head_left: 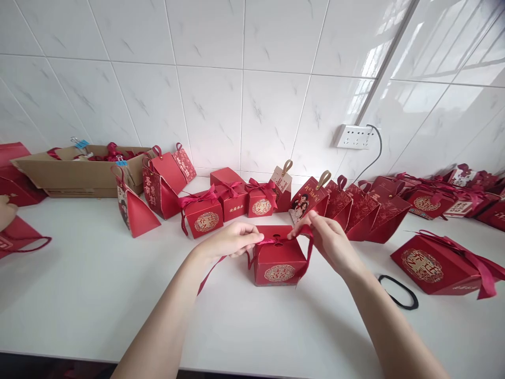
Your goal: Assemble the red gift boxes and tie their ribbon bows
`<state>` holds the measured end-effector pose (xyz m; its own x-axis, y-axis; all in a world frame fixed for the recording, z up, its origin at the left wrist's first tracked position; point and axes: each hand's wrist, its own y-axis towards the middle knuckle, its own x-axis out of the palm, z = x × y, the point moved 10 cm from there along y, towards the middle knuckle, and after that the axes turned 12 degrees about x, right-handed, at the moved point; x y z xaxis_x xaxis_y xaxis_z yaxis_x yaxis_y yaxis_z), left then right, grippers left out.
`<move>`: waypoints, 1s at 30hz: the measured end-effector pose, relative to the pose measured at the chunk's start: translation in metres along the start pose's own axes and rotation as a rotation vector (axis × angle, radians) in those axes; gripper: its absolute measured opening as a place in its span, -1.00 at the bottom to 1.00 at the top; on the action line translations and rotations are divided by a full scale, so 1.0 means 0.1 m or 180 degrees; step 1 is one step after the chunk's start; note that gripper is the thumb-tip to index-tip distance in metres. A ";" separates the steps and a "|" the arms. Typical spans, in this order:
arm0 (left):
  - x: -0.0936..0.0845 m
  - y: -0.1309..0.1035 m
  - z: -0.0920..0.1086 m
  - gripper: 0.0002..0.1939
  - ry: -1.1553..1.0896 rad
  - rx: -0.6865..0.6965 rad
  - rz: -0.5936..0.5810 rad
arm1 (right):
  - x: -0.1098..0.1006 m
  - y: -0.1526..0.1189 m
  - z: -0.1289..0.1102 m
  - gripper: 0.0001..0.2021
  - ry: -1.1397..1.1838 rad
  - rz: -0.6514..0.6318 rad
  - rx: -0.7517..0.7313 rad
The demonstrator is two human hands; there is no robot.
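A small red box (279, 266) with a round gold emblem on its front stands upright on the white table, in front of me. Across its top runs a dark red ribbon (276, 241), threaded by the round cutouts. At the top left edge my left hand (239, 239) pinches the ribbon, and a loose tail hangs below that hand. My right hand (323, 234) is closed on the ribbon at the upper right, where a loop drops down the box's right side.
Red gift boxes (203, 218) and bags line the tiled wall. A cardboard carton (90, 176) with ribbons stands back left. A larger red box (430, 266) and black band (398, 292) lie right. Another person's hand (7, 211) shows at the left edge.
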<state>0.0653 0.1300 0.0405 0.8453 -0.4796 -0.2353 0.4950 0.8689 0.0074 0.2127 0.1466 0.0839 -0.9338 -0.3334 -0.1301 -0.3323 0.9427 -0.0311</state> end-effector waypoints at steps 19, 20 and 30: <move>0.03 0.00 -0.01 -0.65 -0.0096 0.0006 -0.0097 | -0.23 0.00 0.21 -0.77 -0.2198 -0.0065 0.0262; 0.03 0.00 -0.01 -0.65 -0.0100 0.0001 -0.0098 | -0.23 0.01 0.22 -0.79 -0.2307 -0.0053 0.0226; 0.02 0.00 0.00 -0.65 -0.0101 -0.0004 -0.0078 | -0.07 -0.19 -0.28 -0.85 -0.2925 0.1226 -0.1279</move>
<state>0.0674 0.1293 0.0397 0.8389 -0.5044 -0.2044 0.5154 0.8569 0.0007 0.2220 0.1306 0.1136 -0.5828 0.2816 -0.7623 -0.2127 0.8525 0.4776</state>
